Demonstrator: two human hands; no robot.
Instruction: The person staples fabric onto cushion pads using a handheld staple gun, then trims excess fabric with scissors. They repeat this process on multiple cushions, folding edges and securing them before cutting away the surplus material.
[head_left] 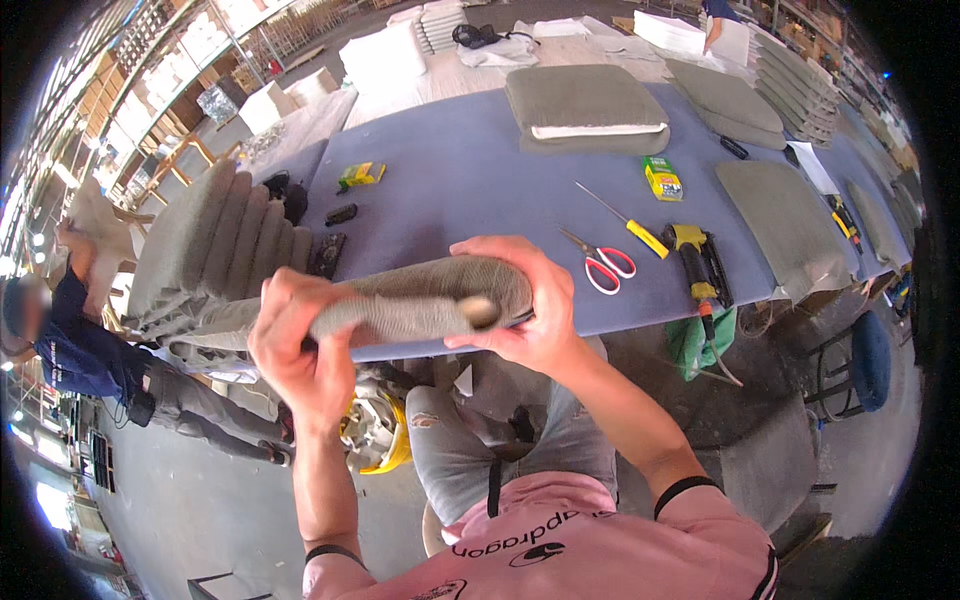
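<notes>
A grey fabric-covered cushion (420,285) is raised above the table's near edge, held between my two hands. My left hand (305,340) is closed on its left part, pinching a blurred fold of the grey fabric that stretches across the front. At the other end, my right hand (535,305) wraps round the rounded right side, thumb below and fingers over the top. A small pale spot shows at the opening of the fold; I cannot make out what it is. Red-and-white-handled scissors (607,267) lie just right of my right hand.
On the blue table (440,180) lie a yellow-handled screwdriver (645,237), a pneumatic staple gun (692,265), small boxes and grey cushions (588,100). Stacked cushions (215,240) stand at left. A yellow bucket (385,440) sits below. Another person (85,330) stands at far left.
</notes>
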